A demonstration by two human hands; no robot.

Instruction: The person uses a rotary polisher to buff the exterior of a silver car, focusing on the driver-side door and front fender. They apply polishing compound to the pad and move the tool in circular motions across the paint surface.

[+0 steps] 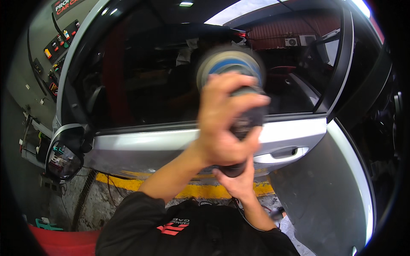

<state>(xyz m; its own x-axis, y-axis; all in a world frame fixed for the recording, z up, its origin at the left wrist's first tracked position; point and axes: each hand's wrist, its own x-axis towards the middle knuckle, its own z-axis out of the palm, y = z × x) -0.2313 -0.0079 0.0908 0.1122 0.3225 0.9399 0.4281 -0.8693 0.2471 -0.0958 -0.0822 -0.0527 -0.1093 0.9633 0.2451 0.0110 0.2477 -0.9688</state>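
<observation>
A black polisher (251, 117) with a round blue and pale pad (230, 62) is held up against the dark side window (149, 89) of a silver car. The pad is smeared by motion and lies toward the window's right half. My left hand (222, 123) wraps over the polisher's head and body, fingers closed round it, also blurred. Lower down, my right hand (240, 182) grips the tail end of the polisher from below; part of its fingers is hidden behind the tool. A dark cord (237, 207) hangs beside my right wrist.
Below the window runs the silver door (145, 143) with its handle (282, 155). A side mirror (65, 160) juts out at left. At right is another silver panel (324, 183). Bottles (48, 53) hang on the left wall. A yellow stripe (119, 181) crosses the floor.
</observation>
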